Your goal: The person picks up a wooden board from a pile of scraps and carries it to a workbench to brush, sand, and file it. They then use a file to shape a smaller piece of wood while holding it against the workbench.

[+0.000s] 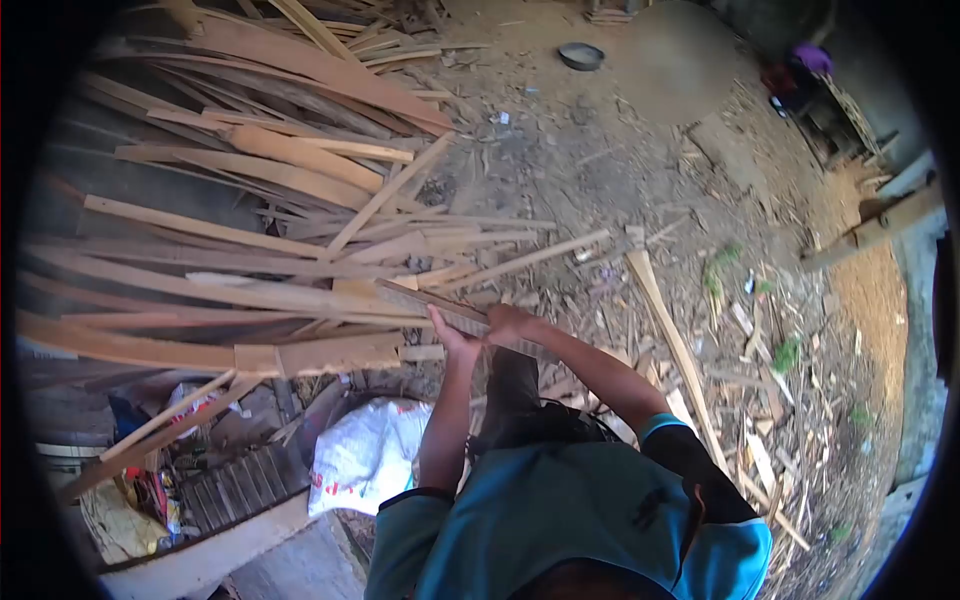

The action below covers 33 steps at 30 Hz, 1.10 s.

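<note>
Both hands are on a short wooden board (430,303) held out in front of my body, its far end pointing up and left toward the scrap pile. My left hand (457,342) supports it from the near side, with the thumb raised along its edge. Close by, my right hand (510,325) is wrapped around the board nearer its right end. The board's broad face looks rough and greyish, and its upper edge is darker brown. Part of its right end is hidden behind my right hand and forearm.
Long wooden offcuts (290,150) are heaped at the left. A white sack (370,455) lies beside my left arm, near a slatted dark crate (235,490). A long plank (680,355) lies at the right on chip-strewn ground. A round basin (581,56) sits farther off.
</note>
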Each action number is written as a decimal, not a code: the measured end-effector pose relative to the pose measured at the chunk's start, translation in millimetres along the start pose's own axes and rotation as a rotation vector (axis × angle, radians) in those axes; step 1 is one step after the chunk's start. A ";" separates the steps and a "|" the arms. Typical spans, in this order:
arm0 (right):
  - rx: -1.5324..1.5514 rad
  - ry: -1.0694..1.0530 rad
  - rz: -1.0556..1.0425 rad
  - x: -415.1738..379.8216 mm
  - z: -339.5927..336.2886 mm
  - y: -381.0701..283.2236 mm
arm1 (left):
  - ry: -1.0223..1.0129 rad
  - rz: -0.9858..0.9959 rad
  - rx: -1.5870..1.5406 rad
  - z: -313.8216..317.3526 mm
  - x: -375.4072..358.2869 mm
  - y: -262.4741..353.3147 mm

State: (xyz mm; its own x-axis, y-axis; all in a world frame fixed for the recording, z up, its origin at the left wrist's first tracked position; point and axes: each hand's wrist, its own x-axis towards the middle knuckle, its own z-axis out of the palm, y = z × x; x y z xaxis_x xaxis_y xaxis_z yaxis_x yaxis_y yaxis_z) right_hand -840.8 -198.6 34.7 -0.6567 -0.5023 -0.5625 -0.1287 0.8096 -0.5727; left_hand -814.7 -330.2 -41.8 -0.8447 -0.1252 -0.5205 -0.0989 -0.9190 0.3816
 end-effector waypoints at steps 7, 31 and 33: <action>0.230 0.146 0.137 166.4 -232.4 106.2 | -0.210 -0.299 0.099 172.4 287.5 -37.7; 1.498 0.165 -0.140 904.2 -1121.0 341.9 | -0.336 -0.045 0.786 869.4 1146.6 19.8; 1.495 0.287 -0.166 972.8 -1186.7 343.4 | -0.393 0.017 0.801 897.6 1229.3 19.3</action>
State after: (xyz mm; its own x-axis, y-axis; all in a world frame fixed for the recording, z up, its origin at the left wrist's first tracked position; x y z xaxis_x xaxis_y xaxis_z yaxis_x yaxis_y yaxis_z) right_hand -2405.7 -48.8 -1.5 -0.8506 -0.3376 -0.4032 0.5143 -0.3741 -0.7717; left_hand -2327.2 -166.3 11.4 -0.9542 0.1357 -0.2667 -0.2984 -0.3629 0.8828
